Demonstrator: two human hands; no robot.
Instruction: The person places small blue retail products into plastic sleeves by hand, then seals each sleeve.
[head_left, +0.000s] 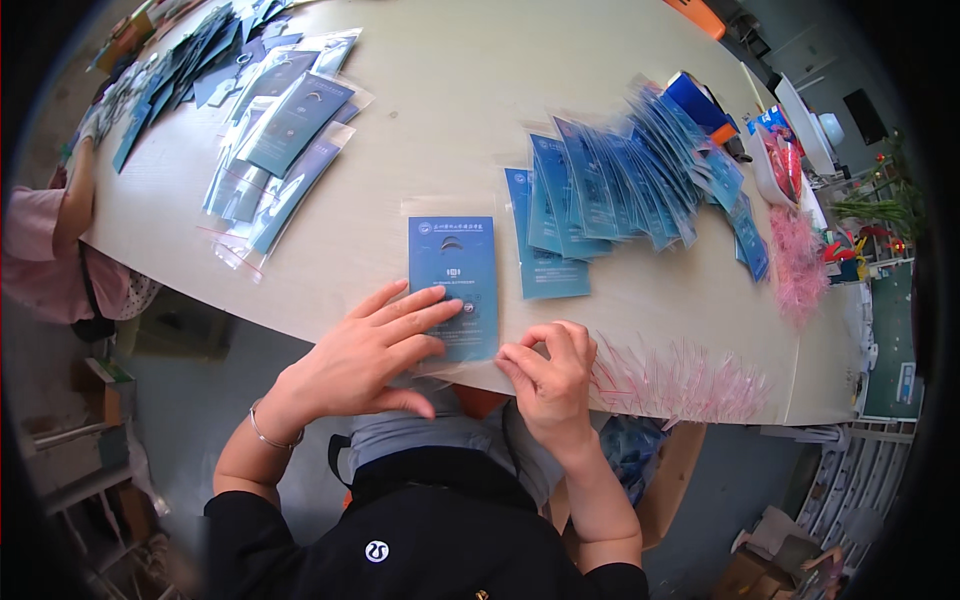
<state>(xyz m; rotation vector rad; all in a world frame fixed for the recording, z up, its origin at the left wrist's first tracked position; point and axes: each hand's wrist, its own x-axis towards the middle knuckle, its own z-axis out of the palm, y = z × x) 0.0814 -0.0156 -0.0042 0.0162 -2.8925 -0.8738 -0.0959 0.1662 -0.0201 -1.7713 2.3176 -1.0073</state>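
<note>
A blue printed card (452,255) lies in a clear plastic bag (408,207) at the near edge of the table, its long side pointing away from me. My left hand (385,345) rests on the card's lower left part, fingers spread, gripping nothing. At the bag's lower right corner, the thumb and forefinger of my right hand (550,370) are pinched together on the bag's edge. Just beyond that hand lies a fanned row of bagged blue cards (610,190). A pile of clear bags with pink edges (680,385) is to its right.
More bagged cards (290,140) are stacked at the far left, near a heap of loose dark blue cards (195,50). Another person's arm (78,195) reaches in there. A blue tape roll (695,100) and pink shredded filler (797,265) sit on the right of the table (430,110).
</note>
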